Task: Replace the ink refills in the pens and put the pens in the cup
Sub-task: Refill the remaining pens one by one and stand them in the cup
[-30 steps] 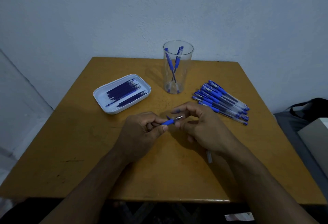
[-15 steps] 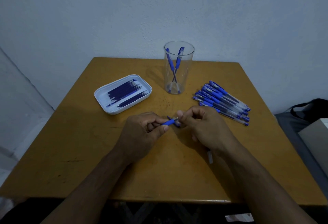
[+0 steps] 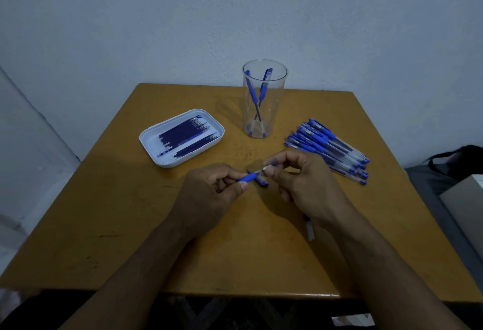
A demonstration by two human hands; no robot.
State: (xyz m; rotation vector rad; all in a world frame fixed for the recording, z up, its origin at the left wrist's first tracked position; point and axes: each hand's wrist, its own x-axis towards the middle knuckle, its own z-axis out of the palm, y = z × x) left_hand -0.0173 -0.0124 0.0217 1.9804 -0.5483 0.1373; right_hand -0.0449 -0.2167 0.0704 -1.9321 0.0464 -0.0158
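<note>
Two pens (image 3: 257, 100) in cup (image 3: 264, 126); both hands (image 3: 209, 194) grip third.

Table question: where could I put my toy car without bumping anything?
Bare spots on the orange wooden table: the near left corner, before the white refill tray, and the near right edge. It's crowded between the clear plastic cup, the blue pen pile and both hands.

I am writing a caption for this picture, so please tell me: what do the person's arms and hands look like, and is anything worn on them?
Both forearms are bare as far as the bottom edge of the picture: no sleeves show. The left hand and the right hand wear no gloves, and no ring, watch or bracelet is visible.
</note>
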